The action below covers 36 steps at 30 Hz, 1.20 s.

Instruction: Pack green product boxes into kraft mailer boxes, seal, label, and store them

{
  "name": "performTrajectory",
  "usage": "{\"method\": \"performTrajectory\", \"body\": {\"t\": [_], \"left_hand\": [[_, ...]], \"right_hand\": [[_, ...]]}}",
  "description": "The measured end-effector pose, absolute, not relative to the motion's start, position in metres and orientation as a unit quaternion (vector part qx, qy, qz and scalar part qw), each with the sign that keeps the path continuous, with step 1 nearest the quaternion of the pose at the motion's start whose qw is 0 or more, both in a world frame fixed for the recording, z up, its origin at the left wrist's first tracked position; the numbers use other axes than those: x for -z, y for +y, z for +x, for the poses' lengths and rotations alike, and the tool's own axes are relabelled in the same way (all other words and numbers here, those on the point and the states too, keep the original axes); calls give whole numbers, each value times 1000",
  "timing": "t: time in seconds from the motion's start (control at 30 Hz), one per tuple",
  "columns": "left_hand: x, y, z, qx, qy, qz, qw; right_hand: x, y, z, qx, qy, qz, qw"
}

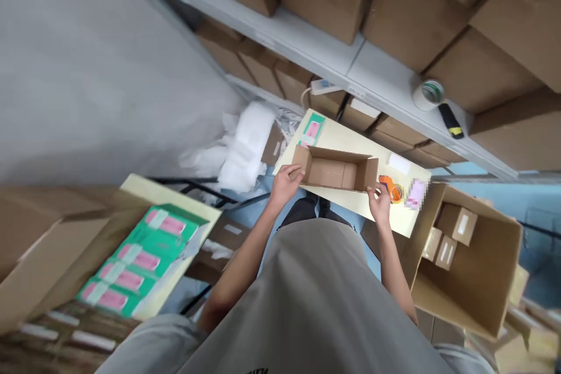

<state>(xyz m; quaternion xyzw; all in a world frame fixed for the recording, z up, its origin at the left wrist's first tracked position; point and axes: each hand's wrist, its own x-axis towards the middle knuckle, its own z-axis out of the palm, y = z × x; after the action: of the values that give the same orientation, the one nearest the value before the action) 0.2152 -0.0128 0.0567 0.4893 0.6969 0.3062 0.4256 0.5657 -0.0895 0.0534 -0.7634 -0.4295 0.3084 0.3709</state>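
Note:
A small open cardboard box (335,170) lies on a pale yellow table (350,139) in front of me. My left hand (286,181) grips its left end flap, fingers curled round the edge. At the box's right near corner my right hand (379,201) pinches the flap. An orange tape dispenser (391,188) lies just right of that hand, touching the box's end. A green and pink packet (312,130) sits at the table's far left corner.
A large open carton (468,257) with smaller boxes stands at my right. Green and pink packets (140,257) lie stacked on a table at left. Shelves of brown cartons rise behind, with a tape roll (428,94) on the ledge. White bubble wrap (243,149) lies heaped at left.

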Motion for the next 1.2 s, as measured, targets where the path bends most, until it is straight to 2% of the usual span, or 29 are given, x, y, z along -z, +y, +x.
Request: {"method": "performTrajectory", "body": {"t": [0.13, 0.37, 0.77, 1.0, 1.2], "left_hand": [[-70, -69, 194, -387, 739, 372, 408], [-98, -173, 152, -452, 802, 206, 333], [-107, -308, 70, -535, 825, 59, 172], [-104, -403, -40, -615, 782, -38, 92], [-106, -461, -143, -605, 794, -32, 53]], "right_hand": [[-47, -81, 548, -385, -447, -721, 364], [-54, -65, 492, -513, -520, -620, 288], [-83, -66, 309, -560, -661, -464, 183], [-101, -111, 143, -557, -729, -368, 152], [-99, -157, 24, -539, -759, -346, 119]]}}
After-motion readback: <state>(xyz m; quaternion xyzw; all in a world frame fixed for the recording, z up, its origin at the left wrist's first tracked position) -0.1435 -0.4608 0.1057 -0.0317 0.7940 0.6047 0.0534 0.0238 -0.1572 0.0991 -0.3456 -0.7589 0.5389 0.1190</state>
